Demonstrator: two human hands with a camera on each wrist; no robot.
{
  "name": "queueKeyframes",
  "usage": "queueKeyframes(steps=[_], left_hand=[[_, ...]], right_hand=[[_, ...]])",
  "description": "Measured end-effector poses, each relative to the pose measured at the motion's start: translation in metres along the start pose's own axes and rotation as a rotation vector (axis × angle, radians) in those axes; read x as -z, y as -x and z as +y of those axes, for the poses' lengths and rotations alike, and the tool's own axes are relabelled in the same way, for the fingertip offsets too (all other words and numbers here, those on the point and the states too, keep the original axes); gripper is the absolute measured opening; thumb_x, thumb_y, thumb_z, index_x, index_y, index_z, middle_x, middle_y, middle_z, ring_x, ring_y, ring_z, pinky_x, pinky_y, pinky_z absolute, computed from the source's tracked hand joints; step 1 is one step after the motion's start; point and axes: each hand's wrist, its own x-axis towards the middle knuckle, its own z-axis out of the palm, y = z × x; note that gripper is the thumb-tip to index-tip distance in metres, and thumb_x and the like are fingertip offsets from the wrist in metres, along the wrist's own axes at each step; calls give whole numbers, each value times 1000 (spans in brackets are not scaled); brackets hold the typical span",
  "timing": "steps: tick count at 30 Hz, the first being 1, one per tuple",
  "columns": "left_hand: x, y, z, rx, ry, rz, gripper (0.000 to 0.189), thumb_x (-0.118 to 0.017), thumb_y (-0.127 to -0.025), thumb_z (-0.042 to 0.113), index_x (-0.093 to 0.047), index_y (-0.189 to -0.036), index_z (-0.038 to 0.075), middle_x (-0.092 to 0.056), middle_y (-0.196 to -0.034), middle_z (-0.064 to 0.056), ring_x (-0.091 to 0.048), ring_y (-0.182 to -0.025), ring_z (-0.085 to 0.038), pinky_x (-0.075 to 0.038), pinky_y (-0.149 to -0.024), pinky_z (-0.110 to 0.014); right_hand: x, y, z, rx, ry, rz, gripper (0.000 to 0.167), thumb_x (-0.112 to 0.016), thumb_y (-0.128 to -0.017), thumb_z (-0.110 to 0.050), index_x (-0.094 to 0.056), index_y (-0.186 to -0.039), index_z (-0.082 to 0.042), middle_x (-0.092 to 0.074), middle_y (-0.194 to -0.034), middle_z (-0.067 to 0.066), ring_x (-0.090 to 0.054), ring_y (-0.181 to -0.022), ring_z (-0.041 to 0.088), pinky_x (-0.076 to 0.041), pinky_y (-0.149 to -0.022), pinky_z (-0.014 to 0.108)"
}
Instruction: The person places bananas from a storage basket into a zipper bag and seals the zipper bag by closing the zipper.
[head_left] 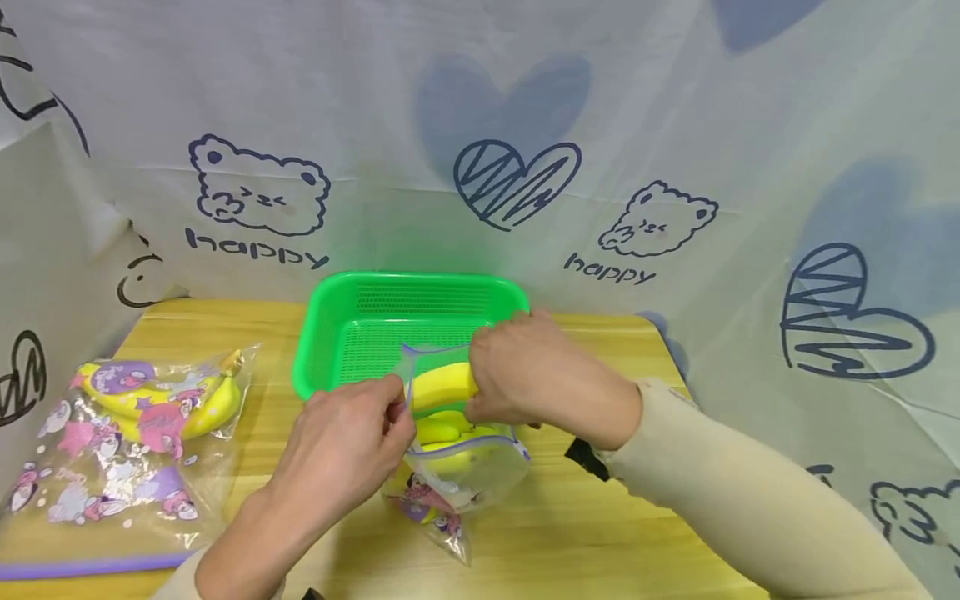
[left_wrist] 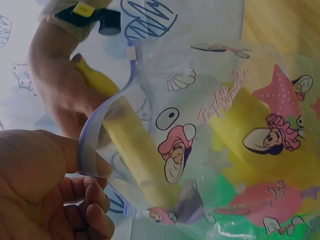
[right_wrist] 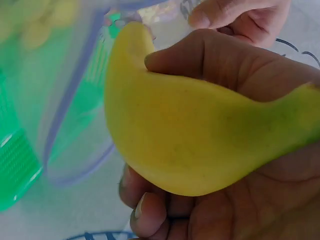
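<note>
My right hand [head_left: 525, 371] grips a yellow banana [head_left: 442, 386], its far end inside the mouth of a clear zip bag [head_left: 480, 479]. Up close in the right wrist view, the banana [right_wrist: 190, 135] lies between thumb and curled fingers, its greenish stem end along the palm. With thumb and fingers, my left hand [head_left: 348, 429] pinches the purple-edged rim of the bag, holding its mouth apart. More yellow fruit [head_left: 438, 429] is in the bag, partly hidden by the plastic and the hands. The printed bag [left_wrist: 220, 120] fills the right of the left wrist view.
Behind the bag stands a green basket [head_left: 303, 354] with perforated walls. A second printed zip bag [head_left: 142, 467] with bananas [head_left: 213, 408] inside lies flat on the wooden table [head_left: 600, 525] at left. Patterned white cloth [head_left: 390, 108] hangs around the back and sides.
</note>
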Motion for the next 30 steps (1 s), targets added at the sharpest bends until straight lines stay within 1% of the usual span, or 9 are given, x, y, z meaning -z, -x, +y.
queueKeyframes(steps=[3,5,7,12,15,18,22,26,30], left_hand=[[-1,0,0,-10,-2,21,27,-63,-89,10,-49,-70,24,-41,-58,10,-40,-54,-10,-34,-62,-34],[-2,-1,0,-28,-1,36,27,-63,-88,10,-49,-70,23,-41,-58,10,-39,-54,-9,-35,-59,-33],[-2,-1,1,-42,4,44,27,-64,-88,9,-49,-70,23,-42,-58,11,-39,-53,-9,-34,-57,-32],[-3,-1,3,-40,6,43,27,-64,-87,8,-50,-70,23,-43,-60,11,-40,-54,-9,-35,-59,-33],[-4,-1,3,-33,6,36,27,-63,-88,8,-51,-70,23,-43,-60,11,-41,-56,-10,-35,-62,-34],[-4,-1,4,-23,4,27,27,-63,-88,8,-51,-70,24,-43,-61,10,-41,-57,-10,-35,-64,-35],[-4,0,5,-19,9,22,28,-66,-89,9,-51,-70,24,-44,-61,11,-41,-58,-9,-35,-65,-35],[-3,2,6,-41,17,30,29,-66,-89,9,-51,-70,24,-43,-60,12,-40,-56,-8,-37,-65,-35],[-1,4,4,-33,28,23,28,-64,-89,8,-50,-70,24,-41,-60,11,-39,-54,-7,-37,-65,-35]], right_hand=[[0,-15,-10,12,7,-53,44,-71,-88,-62,-61,-71,-22,-62,-79,-8,-61,-84,19,-47,-93,42],[-3,-22,-14,10,-2,-78,47,-72,-88,-62,-57,-66,-23,-60,-75,-8,-61,-82,18,-48,-92,44],[-6,-28,-16,8,-24,-88,48,-74,-88,-59,-54,-62,-23,-56,-69,-8,-60,-76,17,-49,-86,43],[-19,-40,-20,53,-135,-58,47,-75,-89,-50,-53,-59,-22,-52,-57,-6,-55,-59,15,-48,-58,34],[-30,-44,-22,54,-187,-21,47,-75,-91,-48,-52,-60,-21,-49,-56,-6,-53,-57,14,-46,-51,31],[-39,-48,-26,39,-216,10,48,-74,-92,-49,-51,-62,-20,-44,-56,-5,-49,-57,14,-44,-51,31],[-48,-56,-32,58,-259,18,52,-73,-95,-53,-50,-62,-20,-43,-56,-6,-48,-55,13,-44,-51,29],[-60,-66,-31,66,-289,25,48,-74,-96,-45,-50,-64,-19,-44,-58,-5,-45,-53,12,-40,-50,27],[-70,-69,-25,73,-250,45,40,-75,-96,-40,-54,-72,-16,-47,-63,-3,-46,-60,13,-44,-58,28]])
